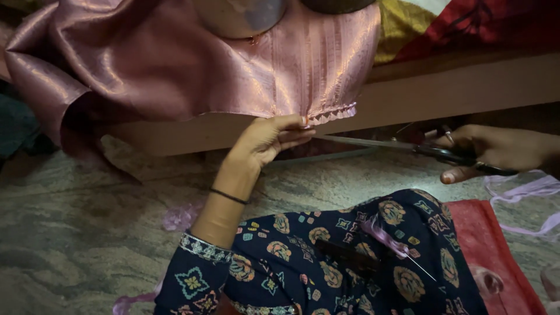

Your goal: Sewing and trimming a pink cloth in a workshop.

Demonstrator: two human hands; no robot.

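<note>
A shiny pink garment (192, 64) hangs over the edge of a wooden ledge (455, 87). Its lower hem carries a pink scalloped trim (332, 114). My left hand (268, 140) pinches the hem just left of that trim, thumb on top. My right hand (496, 153) grips a pair of dark-handled scissors (408, 147), fingers through the loops. The long blades point left toward the hem, their tips close to my left fingers. A thin black band circles my left wrist.
My knee in dark floral cloth (350, 256) rises at the bottom centre. A red mat (496, 245) lies under it on the speckled stone floor (76, 233). Pale lilac strips (525, 189) trail at right, a pink scrap (181, 217) at left. Yellow and red fabrics (443, 23) sit on the ledge.
</note>
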